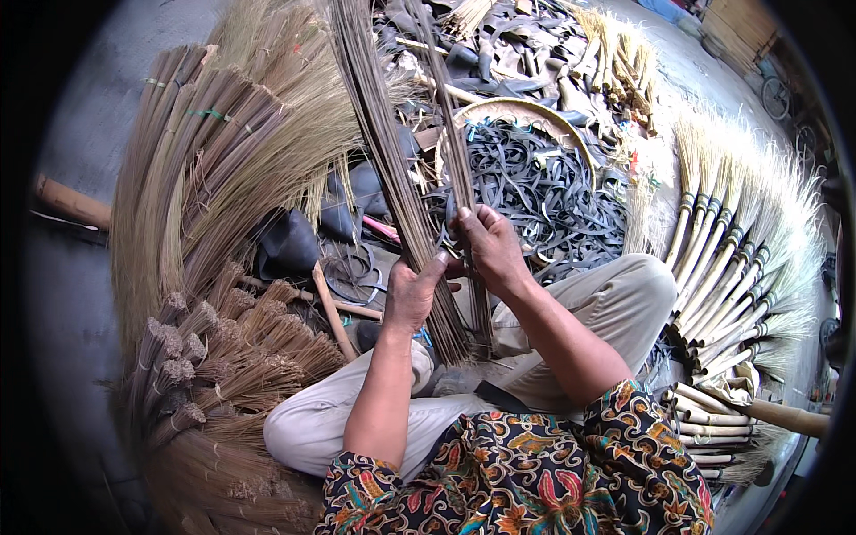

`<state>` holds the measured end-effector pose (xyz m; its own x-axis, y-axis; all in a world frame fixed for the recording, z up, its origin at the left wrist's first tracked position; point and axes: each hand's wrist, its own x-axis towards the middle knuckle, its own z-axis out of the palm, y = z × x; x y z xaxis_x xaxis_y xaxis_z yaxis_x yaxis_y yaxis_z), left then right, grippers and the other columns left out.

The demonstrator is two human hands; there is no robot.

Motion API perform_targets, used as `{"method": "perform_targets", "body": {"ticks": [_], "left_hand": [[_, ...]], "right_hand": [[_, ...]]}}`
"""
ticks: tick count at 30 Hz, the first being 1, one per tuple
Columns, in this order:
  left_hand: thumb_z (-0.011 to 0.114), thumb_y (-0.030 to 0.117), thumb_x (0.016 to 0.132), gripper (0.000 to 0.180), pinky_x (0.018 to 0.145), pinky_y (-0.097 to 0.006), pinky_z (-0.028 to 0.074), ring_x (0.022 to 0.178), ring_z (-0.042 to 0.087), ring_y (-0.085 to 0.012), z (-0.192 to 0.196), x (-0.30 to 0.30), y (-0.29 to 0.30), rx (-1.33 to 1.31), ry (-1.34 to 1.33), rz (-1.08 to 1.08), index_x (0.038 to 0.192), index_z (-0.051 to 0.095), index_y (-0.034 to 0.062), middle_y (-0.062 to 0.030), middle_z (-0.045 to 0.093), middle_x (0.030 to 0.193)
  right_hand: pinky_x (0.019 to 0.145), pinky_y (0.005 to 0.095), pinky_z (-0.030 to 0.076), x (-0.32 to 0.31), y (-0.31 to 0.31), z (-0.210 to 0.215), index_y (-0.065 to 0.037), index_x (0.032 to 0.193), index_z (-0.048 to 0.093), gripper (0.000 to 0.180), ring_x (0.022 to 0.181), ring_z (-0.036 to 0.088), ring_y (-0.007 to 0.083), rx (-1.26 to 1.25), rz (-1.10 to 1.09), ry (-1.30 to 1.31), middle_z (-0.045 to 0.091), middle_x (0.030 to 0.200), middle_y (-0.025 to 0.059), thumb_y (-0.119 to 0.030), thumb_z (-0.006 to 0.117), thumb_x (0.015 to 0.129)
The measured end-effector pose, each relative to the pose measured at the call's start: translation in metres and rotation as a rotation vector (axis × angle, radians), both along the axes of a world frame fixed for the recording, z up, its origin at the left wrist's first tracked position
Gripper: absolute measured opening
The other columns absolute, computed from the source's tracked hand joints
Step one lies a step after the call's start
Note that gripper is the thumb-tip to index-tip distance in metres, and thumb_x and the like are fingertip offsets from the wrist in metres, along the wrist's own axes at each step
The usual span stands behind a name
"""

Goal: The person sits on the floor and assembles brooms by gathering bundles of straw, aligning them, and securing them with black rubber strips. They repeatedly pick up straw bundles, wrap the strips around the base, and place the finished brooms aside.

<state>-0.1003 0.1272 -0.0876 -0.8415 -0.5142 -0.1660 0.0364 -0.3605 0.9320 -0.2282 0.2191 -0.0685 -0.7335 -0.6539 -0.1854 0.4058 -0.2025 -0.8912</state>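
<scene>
Between my knees I hold two bunches of long, thin brown broom stalks upright. My left hand [415,294] is wrapped round the thicker bunch of stalks [383,152], its thumb lying along the front. My right hand [492,248] pinches a thinner bunch of stalks [454,147] just to the right. The lower ends of both bunches come down close together in front of my lap. Their upper ends run out of the top of the picture. Behind them, a round woven basket [584,147] is heaped with black rubber strips [535,183].
Tied grass bundles [209,134] and cut stalk bundles [192,357] pile up on my left. Finished brooms with pale handles [713,250] lie in a row on my right. Black rubber scraps [526,45] cover the floor ahead. A wooden stick [333,312] stands near my left knee.
</scene>
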Motion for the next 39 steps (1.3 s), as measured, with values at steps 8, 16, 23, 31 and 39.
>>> {"method": "perform_targets", "body": {"ticks": [8,16,23,31,39], "left_hand": [[0.078,0.024,0.094,0.028,0.052,-0.028,0.051,0.057,0.056,-0.0103,-0.002,0.014,-0.026,0.077,-0.146,0.135,0.103,0.058,0.0061,0.0002,0.055,0.073],[0.077,0.020,0.094,0.026,0.052,-0.027,0.048,0.056,0.051,-0.0102,-0.002,0.006,-0.027,0.063,-0.145,0.100,0.107,0.057,0.0098,0.0013,0.049,0.072],[0.077,0.021,0.094,0.028,0.052,-0.028,0.049,0.055,0.052,-0.0115,0.007,-0.004,-0.010,-0.018,-0.146,-0.017,0.105,0.055,0.0074,-0.0003,0.049,0.071],[0.074,0.018,0.091,0.026,0.051,-0.028,0.052,0.051,0.052,-0.0112,0.046,-0.016,0.018,-0.057,-0.069,-0.371,0.100,0.052,0.0086,0.0005,0.049,0.065],[0.088,0.016,0.080,0.028,0.061,-0.029,0.052,0.066,0.062,-0.0106,0.066,-0.027,0.028,-0.159,-0.142,-0.854,0.093,0.064,0.0065,0.0005,0.064,0.076]], "right_hand": [[0.044,0.0212,0.031,-0.086,0.177,0.126,-0.003,0.116,0.057,0.025,0.053,0.037,0.0044,-0.127,-0.234,0.194,0.045,0.073,-0.0040,-0.026,0.049,0.112],[0.055,0.0270,0.042,-0.093,0.398,-0.003,-0.005,0.111,0.064,0.033,0.061,0.048,0.0089,1.011,-0.828,0.466,0.049,0.072,-0.0033,-0.033,0.046,0.111],[0.103,0.0504,0.049,0.034,0.443,-0.178,0.004,0.128,0.062,0.051,0.113,0.065,0.0472,1.558,-0.585,0.058,0.068,0.118,0.0317,-0.040,0.053,0.104],[0.112,0.0414,0.046,-0.089,0.354,-0.001,0.013,0.151,0.039,0.090,0.135,0.056,0.0363,0.742,-0.793,0.655,0.052,0.146,0.0333,-0.058,0.062,0.100],[0.067,0.0304,0.056,-0.041,0.076,0.146,0.002,0.144,0.052,0.067,0.074,0.068,0.0131,-0.436,0.069,0.304,0.071,0.091,0.0082,-0.037,0.077,0.096]]}}
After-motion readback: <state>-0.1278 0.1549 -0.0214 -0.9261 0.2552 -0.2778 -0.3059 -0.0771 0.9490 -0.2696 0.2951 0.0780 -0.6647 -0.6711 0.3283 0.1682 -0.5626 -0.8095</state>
